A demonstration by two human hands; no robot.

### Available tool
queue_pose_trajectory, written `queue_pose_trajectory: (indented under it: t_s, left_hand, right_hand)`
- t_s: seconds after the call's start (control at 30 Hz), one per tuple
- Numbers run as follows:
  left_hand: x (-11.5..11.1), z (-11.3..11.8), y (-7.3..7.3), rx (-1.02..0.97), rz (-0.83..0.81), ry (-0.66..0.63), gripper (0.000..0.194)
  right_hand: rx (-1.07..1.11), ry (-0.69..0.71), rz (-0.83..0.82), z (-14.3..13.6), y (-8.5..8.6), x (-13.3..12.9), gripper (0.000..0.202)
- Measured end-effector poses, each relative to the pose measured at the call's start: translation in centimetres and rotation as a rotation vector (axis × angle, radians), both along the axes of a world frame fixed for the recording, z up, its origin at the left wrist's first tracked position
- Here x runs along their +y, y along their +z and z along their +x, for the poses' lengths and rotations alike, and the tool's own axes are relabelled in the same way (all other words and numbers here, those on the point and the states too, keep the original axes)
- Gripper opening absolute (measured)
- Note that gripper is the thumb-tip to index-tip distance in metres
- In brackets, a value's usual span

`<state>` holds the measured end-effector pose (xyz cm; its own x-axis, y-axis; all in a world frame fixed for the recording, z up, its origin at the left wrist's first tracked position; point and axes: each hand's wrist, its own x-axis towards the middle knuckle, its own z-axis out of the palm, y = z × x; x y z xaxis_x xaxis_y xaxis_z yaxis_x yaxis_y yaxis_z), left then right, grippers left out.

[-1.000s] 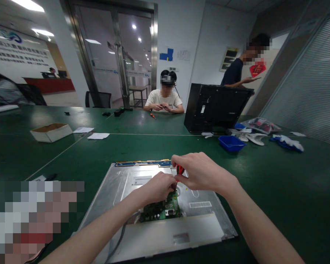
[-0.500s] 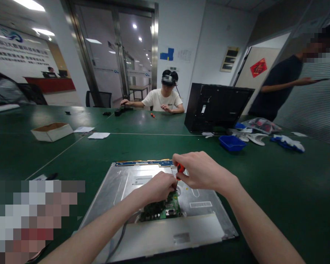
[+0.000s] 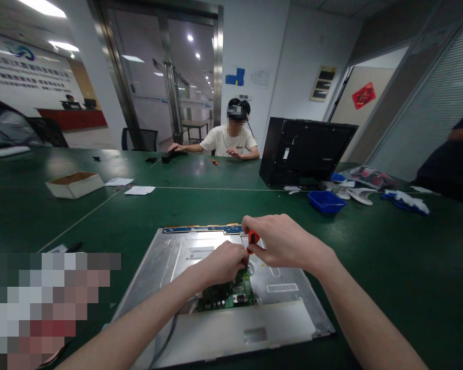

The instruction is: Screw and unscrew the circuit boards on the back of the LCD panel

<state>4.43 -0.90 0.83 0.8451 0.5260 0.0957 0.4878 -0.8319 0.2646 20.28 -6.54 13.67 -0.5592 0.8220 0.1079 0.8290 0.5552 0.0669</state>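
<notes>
My right hand (image 3: 275,239) grips a red and black screwdriver (image 3: 252,237), its shaft pointing down at the top edge of a green circuit board (image 3: 241,288). My left hand (image 3: 227,262) is closed beside the screwdriver's tip, fingertips pinched low over the board; what they hold, if anything, is hidden. Under both hands lies a flat silver metal display panel (image 3: 212,334), with a blue circuit strip (image 3: 200,229) along its far edge. A grey cable (image 3: 170,334) runs from near the board toward the panel's near edge.
A monitor (image 3: 308,149) and a blue tray (image 3: 326,201) stand beyond the panel to the right, near gloves (image 3: 405,201). An open box (image 3: 75,184) and papers (image 3: 139,190) lie at left. Across the green table (image 3: 185,205) sits a person (image 3: 231,139).
My hands and the screwdriver stay nearly in place over the board. At the right, a standing person has moved further toward the edge of view.
</notes>
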Motion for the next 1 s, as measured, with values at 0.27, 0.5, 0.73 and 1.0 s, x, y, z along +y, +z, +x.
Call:
queue_pose_trajectory:
  t_s: [0.27, 0.5, 0.73, 1.0]
  left_hand:
    - [0.04, 0.18, -0.23, 0.013, 0.009, 0.025, 0.012]
    - [0.02, 0.08, -0.13, 0.006, 0.015, 0.008, 0.012]
    - [-0.01, 0.07, -0.03, 0.017, 0.006, 0.026, 0.012]
    - [-0.03, 0.05, 0.18, -0.008, -0.019, 0.002, 0.014]
  right_hand:
    - [-0.061, -0.067, 0.069, -0.56, -0.35, 0.32, 0.013]
    - [0.003, 0.007, 0.035, -0.15, -0.27, 0.06, 0.018]
    - [-0.051, -0.068, 0.059, -0.49, -0.14, 0.3, 0.021]
    - [0.015, 0.008, 0.029, -0.08, -0.08, 0.11, 0.013]
